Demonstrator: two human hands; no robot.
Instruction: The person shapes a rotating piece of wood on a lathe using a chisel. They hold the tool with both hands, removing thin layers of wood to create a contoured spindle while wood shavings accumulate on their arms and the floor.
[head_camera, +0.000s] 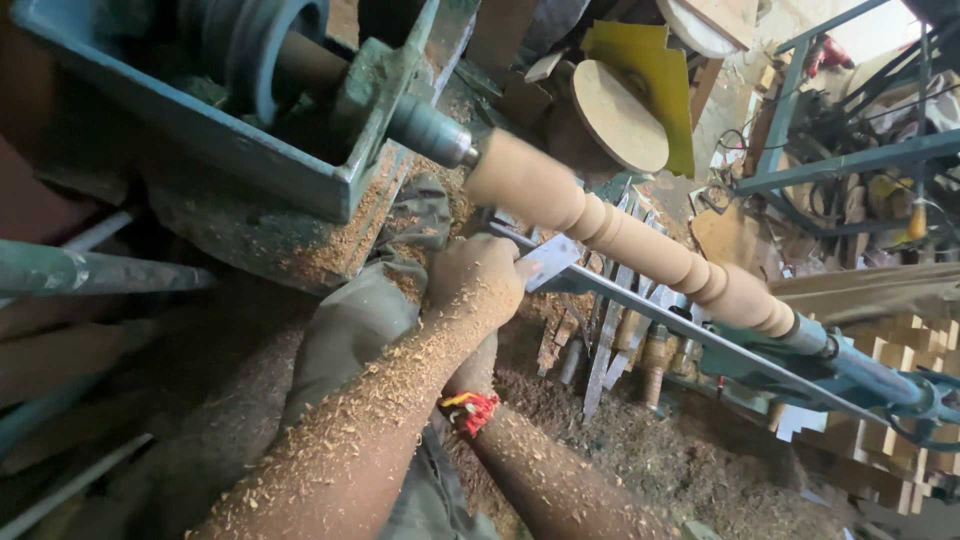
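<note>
A turned wooden spindle (640, 245), pale and cut with beads and grooves, was mounted lengthwise in a blue-green lathe (250, 120), held between the chuck (430, 130) at upper left and the tailstock centre (850, 360) at lower right. A flat steel chisel (548, 262) lay across the long metal tool rest (700, 335) just below the spindle, its blade tip at the wood near the thick left end. The left hand (475, 280) was clamped over the chisel at the rest, its forearm coated in wood shavings. The right hand (478, 365) was largely hidden beneath the left forearm; whether it was closed on the tool could not be told, though a red and yellow band (468, 410) marked its wrist. Sawdust (640, 450) lay heaped beneath the lathe, with metal tools (605, 345) leaning under the rest. A round wooden disc (620, 115) stood behind.
</note>
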